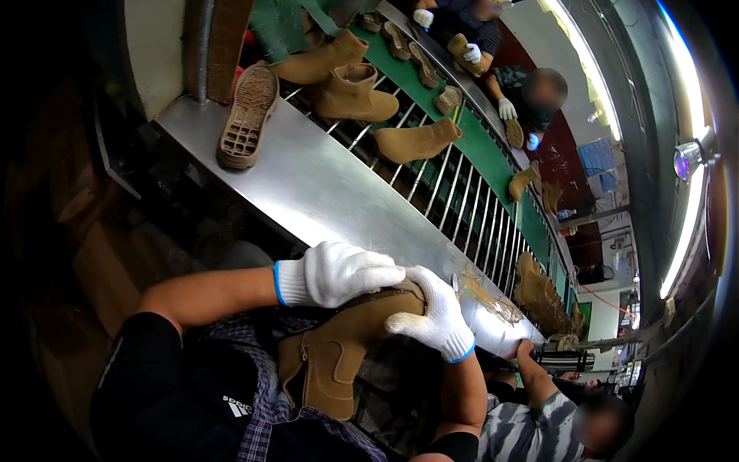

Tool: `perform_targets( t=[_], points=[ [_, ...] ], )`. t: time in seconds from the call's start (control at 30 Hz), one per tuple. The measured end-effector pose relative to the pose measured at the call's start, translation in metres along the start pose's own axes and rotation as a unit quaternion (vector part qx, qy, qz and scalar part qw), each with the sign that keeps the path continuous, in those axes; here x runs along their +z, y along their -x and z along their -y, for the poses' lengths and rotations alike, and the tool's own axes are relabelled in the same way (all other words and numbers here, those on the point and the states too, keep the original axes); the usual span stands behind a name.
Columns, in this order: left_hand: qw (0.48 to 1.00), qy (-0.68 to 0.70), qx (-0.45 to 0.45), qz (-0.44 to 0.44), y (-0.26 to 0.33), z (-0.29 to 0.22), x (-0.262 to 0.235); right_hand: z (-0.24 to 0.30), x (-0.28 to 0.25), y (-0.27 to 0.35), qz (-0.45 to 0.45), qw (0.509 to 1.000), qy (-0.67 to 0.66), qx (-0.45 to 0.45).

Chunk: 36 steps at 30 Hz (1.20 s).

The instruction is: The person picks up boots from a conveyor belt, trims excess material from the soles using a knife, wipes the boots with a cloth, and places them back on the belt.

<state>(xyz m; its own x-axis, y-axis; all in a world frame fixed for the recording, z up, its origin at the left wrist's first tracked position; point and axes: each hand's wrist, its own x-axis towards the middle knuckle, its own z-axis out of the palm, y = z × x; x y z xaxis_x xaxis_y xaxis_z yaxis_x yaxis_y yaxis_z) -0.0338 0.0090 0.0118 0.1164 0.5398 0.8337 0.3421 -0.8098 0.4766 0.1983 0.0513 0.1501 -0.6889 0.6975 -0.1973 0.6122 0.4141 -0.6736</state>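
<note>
Fingers of both gloved hands close on the tan boot, which lies on the lap with its long axis running lower-left to upper-right; left hand clamps the top edge, right hand wraps the upper-right end.

The toe and sole of the tan boot are being covered by the left hand and the right hand, both gloved in white. At two o'clock, workers' faces are being blurred. At twelve o'clock, the far boots are being cut off by the rim.
</note>
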Motion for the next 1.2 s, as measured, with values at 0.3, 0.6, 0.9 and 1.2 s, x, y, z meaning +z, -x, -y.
perform_targets(
  t=[0.3,0.6,0.9,1.2],
  points=[
    [0.884,0.258,-0.305,0.242,-0.071,0.001,0.010,0.018,-0.005,0.012,-0.044,0.993,0.105,0.005],
    [0.921,0.220,-0.242,0.212,-0.003,0.004,-0.023,-0.041,0.016,0.021,-0.049,0.965,0.249,-0.058],
    [0.985,0.033,-0.043,0.162,0.038,-0.003,-0.017,-0.070,0.032,0.016,-0.162,0.965,0.144,-0.148],
    [0.903,0.254,-0.298,0.177,-0.027,0.013,0.016,-0.046,0.038,0.013,-0.148,0.984,-0.025,-0.098]
  ],
)
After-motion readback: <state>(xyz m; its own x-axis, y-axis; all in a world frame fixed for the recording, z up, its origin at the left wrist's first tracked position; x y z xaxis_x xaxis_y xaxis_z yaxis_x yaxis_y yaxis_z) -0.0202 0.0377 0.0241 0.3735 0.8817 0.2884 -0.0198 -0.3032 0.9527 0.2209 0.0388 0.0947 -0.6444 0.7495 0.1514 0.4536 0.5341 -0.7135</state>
